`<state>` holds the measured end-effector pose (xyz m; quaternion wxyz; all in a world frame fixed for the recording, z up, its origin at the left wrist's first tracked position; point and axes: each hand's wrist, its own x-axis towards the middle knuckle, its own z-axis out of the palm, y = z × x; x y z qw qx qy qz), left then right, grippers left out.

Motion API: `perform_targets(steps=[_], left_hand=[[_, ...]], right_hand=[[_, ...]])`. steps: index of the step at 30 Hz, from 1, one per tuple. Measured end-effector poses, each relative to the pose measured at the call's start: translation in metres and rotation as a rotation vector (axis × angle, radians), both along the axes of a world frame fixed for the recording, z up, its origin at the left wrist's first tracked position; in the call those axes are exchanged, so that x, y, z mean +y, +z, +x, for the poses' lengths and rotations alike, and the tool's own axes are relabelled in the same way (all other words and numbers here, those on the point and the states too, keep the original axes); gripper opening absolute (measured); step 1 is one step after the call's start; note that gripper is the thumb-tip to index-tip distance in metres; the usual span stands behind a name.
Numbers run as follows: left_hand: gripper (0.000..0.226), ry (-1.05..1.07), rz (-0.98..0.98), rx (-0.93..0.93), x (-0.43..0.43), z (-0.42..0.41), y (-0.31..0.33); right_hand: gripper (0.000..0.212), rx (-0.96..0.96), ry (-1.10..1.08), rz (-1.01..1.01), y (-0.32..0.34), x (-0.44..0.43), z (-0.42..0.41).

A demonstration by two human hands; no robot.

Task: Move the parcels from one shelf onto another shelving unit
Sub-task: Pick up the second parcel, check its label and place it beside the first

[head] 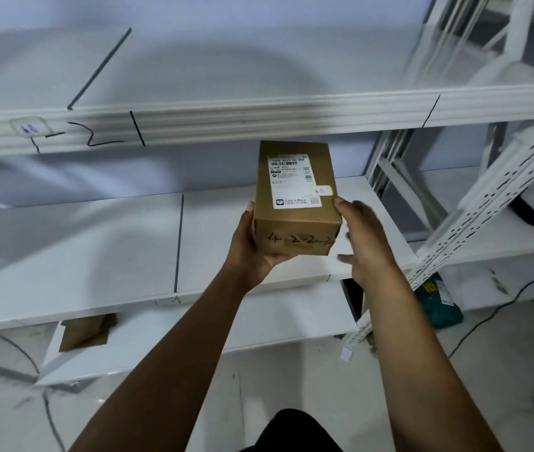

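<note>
You are facing a white metal shelving unit (259,115) with several tiers. The upper tier's front rail crosses the view above your hands and carries handwritten black marks and a small sticker (29,128) at its left end. The middle shelf (96,249) lies below and behind your hands; a dark divider line runs across its surface. A perforated white upright (487,203) leans diagonally at the right, with a second rack behind it. On the lowest tier at the left sits a flat brown cardboard piece (86,332). A teal object (438,305) rests on the floor at the foot of the upright, and a black cable (520,288) trails beside it.

The parcel (296,197), a brown cardboard box, is held in the air in front of the middle shelf, below the upper rail, touching no shelf. A white shipping label (291,181) and a small yellow sticker (322,190) are on its top face; handwritten numbers mark its near face.

Your left hand (252,249) cups the box's lower left corner, thumb along the left side. Your right hand (363,243) presses its right side, thumb at the top edge. Both hands are closed on the box.
</note>
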<state>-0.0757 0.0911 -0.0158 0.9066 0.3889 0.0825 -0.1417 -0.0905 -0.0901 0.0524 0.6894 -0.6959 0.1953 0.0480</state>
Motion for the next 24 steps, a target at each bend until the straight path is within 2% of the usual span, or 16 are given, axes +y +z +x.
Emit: perform_targets(steps=[2, 4, 7, 11, 14, 17, 20, 24], left_hand=[[0.058, 0.008, 0.019, 0.0, 0.003, -0.001, -0.002], [0.058, 0.024, 0.074, -0.016, 0.006, -0.003, -0.002], [0.058, 0.095, 0.182, -0.043, 0.012, -0.005, 0.004], [0.06, 0.1, 0.41, -0.219, 0.016, -0.013, 0.014], [0.057, 0.123, 0.471, -0.295, 0.022, -0.022, 0.018], [0.046, 0.162, 0.51, -0.284, 0.028, -0.036, 0.014], [0.058, 0.299, 0.538, -0.218, 0.049, -0.058, -0.005], [0.058, 0.418, 0.571, -0.174, 0.088, -0.096, -0.013]], right_hand=[[0.034, 0.092, 0.151, 0.2, 0.002, -0.003, -0.007], [0.024, 0.041, 0.139, 0.247, -0.003, -0.004, -0.01], [0.029, -0.039, 0.102, 0.229, -0.006, -0.003, -0.014], [0.036, -0.093, 0.141, 0.198, -0.007, 0.001, -0.016], [0.037, -0.097, 0.181, 0.194, -0.009, 0.01, -0.015], [0.043, -0.09, 0.255, 0.147, -0.022, 0.027, -0.016], [0.04, -0.091, 0.291, 0.138, -0.042, 0.061, -0.027], [0.033, -0.09, 0.347, 0.143, -0.058, 0.112, -0.056]])
